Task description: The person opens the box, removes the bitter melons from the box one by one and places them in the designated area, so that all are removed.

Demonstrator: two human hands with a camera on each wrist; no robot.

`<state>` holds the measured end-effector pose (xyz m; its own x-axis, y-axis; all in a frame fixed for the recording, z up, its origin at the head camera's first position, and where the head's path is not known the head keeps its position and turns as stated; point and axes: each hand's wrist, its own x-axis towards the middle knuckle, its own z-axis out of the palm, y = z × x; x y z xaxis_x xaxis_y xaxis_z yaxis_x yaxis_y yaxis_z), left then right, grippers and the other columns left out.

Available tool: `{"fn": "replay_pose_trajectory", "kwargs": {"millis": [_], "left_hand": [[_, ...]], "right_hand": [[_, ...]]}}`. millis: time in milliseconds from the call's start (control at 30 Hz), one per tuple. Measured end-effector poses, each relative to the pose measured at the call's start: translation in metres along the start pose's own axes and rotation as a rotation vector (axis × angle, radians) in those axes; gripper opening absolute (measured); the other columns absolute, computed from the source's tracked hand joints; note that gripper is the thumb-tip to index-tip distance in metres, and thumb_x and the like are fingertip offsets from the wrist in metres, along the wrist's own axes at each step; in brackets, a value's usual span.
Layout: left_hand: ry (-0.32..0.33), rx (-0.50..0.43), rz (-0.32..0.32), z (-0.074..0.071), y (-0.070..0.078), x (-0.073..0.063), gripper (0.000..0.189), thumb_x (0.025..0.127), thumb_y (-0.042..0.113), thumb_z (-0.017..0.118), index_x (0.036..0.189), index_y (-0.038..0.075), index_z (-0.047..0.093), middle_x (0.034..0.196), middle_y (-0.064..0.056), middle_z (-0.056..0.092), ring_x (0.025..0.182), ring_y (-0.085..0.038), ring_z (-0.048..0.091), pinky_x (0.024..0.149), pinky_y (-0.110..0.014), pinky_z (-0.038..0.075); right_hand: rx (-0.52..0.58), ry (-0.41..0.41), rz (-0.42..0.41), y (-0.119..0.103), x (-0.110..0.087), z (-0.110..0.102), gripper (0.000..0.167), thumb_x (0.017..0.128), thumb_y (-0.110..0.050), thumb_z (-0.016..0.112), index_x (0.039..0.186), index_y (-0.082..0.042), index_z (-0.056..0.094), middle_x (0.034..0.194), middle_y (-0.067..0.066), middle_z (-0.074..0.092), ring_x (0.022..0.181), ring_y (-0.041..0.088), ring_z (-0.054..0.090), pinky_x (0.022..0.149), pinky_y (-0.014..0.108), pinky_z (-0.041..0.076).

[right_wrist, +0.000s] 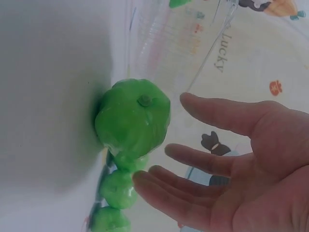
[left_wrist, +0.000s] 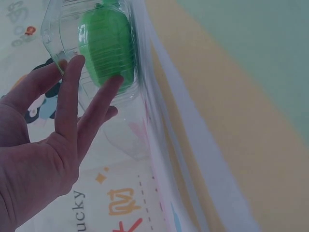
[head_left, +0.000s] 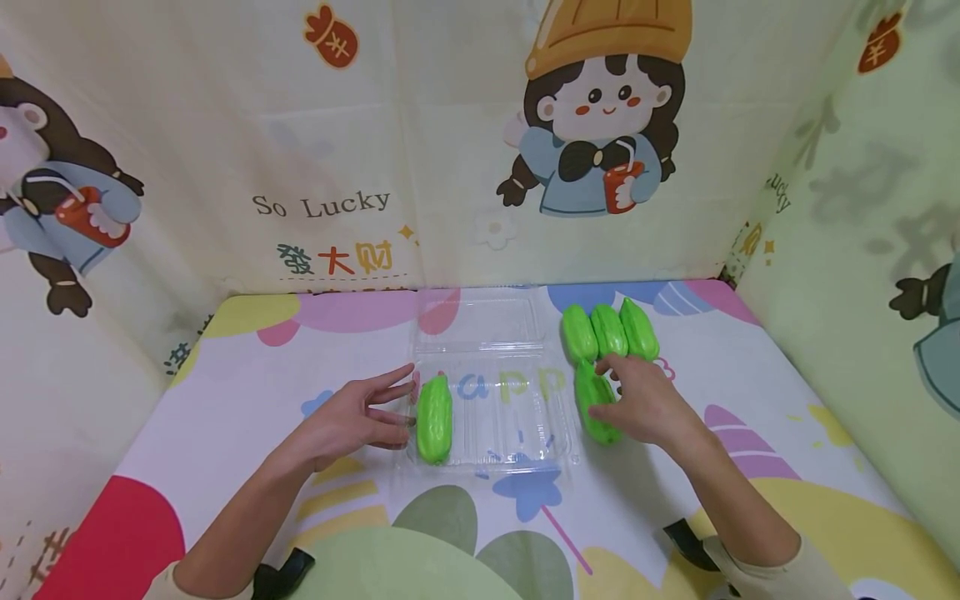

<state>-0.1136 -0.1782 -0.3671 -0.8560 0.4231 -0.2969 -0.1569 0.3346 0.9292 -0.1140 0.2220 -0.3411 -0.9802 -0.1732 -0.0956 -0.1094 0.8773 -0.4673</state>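
Observation:
A clear plastic clamshell box (head_left: 498, 429) lies with its lid (head_left: 480, 321) folded back. One green ridged vegetable, like a bitter melon (head_left: 435, 421), lies lengthwise along the box's left side. Fingers spread, my left hand (head_left: 348, 425) is at the box's left wall; the left wrist view has its fingertips right at the plastic. To the right of the box is another green bitter melon (right_wrist: 133, 116), on the table. Over and beside it is my right hand (head_left: 648, 404), thumb and fingers apart, and a gap shows between them and the melon in the right wrist view.
Three more green bitter melons (head_left: 609, 331) lie in a row behind the one by my right hand. The table is covered by a printed cloth (head_left: 247, 467). Cartoon-printed curtains (head_left: 450, 167) hang behind and at both sides.

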Motion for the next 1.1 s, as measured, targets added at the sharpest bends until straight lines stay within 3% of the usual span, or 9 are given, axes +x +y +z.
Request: {"fn": "replay_pose_trajectory", "kwargs": {"millis": [300,533,833,1100], "left_hand": [[-0.001,0.003,0.016,-0.001,0.000,0.000,0.092,0.090,0.001,0.077,0.166,0.017,0.028,0.165,-0.018,0.038,0.117,-0.032,0.072,0.086,-0.038,0.062],[-0.006,0.007,0.016,-0.002,0.001,-0.001,0.092,0.090,0.002,0.077,0.166,0.016,0.028,0.166,-0.018,0.037,0.116,-0.032,0.072,0.086,-0.037,0.062],[-0.003,-0.002,0.011,-0.001,0.000,-0.001,0.092,0.090,0.001,0.076,0.167,0.016,0.027,0.166,-0.019,0.038,0.117,-0.034,0.072,0.086,-0.039,0.062],[-0.005,0.011,0.018,-0.001,0.001,-0.001,0.092,0.091,0.001,0.077,0.166,0.015,0.027,0.165,-0.020,0.038,0.116,-0.034,0.072,0.086,-0.039,0.062]], "right_hand": [[0.048,0.170,-0.054,-0.013,-0.001,0.005,0.043,0.088,-0.019,0.081,0.125,-0.001,0.067,0.123,0.022,0.064,0.108,0.039,0.064,0.085,0.052,0.056],[0.128,0.197,-0.130,-0.032,0.000,0.016,0.034,0.089,-0.015,0.082,0.120,-0.008,0.072,0.117,0.017,0.065,0.091,0.031,0.066,0.079,0.042,0.058],[0.169,0.077,-0.281,-0.065,0.003,0.036,0.032,0.088,-0.013,0.082,0.119,-0.014,0.072,0.113,0.005,0.068,0.092,0.023,0.068,0.075,0.028,0.056],[0.272,-0.162,-0.356,-0.094,0.017,0.050,0.039,0.092,-0.013,0.077,0.130,-0.013,0.067,0.123,0.009,0.070,0.098,0.019,0.072,0.084,0.028,0.059]]}}
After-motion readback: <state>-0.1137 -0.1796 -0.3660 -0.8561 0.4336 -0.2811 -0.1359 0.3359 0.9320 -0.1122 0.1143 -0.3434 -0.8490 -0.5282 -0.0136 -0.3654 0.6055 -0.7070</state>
